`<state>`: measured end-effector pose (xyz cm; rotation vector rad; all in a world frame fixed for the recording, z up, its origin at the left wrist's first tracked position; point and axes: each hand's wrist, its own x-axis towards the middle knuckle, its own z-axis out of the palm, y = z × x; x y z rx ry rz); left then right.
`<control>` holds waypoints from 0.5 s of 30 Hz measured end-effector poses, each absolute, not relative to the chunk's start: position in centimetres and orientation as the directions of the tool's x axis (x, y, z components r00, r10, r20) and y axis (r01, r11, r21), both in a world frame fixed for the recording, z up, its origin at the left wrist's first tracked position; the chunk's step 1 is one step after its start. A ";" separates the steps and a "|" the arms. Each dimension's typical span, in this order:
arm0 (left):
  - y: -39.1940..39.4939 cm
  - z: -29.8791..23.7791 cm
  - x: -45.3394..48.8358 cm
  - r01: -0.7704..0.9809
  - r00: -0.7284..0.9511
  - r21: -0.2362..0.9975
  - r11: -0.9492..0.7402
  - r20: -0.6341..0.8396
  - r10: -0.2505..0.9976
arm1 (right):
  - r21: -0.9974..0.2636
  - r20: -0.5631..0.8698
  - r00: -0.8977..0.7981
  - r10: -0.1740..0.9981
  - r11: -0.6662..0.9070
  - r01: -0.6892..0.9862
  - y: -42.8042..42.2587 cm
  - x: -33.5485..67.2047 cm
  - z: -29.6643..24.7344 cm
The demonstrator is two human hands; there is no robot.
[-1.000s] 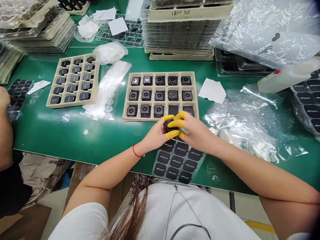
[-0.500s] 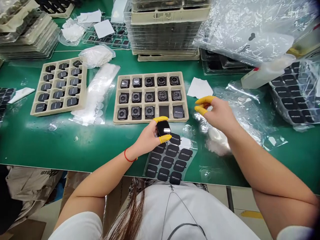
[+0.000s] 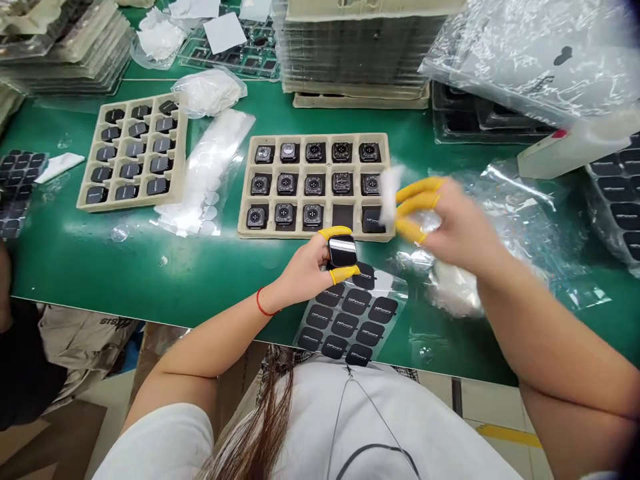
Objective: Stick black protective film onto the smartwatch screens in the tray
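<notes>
Between the yellow-capped thumb and finger of my left hand (image 3: 315, 267) is a black smartwatch body (image 3: 343, 251), its glossy screen facing up. My right hand (image 3: 450, 220), also in yellow finger cots, pinches a white wipe (image 3: 390, 193), blurred by motion, at the right edge of the beige tray (image 3: 243, 220). Most pockets of that tray hold watch bodies with their backs up; one front pocket shows only its dark floor, and the pocket beside it holds a piece with a printed label. Below my left hand lies a sheet of black printed stickers (image 3: 345, 325).
To the left, another beige tray (image 3: 83, 200) holds several label-covered watches. Beside it lies a strip of clear round stickers (image 3: 213, 167). Stacked trays (image 3: 355, 63) stand at the back. Crumpled clear plastic (image 3: 515, 227) and a white bottle (image 3: 555, 150) are on the right.
My right hand has taken hold of the white wipe from the table and moved it left toward the tray. My left hand still holds the watch body; the whole view has shifted.
</notes>
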<state>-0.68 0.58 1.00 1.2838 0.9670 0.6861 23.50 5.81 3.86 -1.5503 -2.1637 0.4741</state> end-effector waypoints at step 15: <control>0.1 0.7 -0.7 0.074 0.415 0.996 0.039 -0.066 0.908 | -0.390 0.463 -0.249 0.851 0.447 0.805 4.4 21.1 2.8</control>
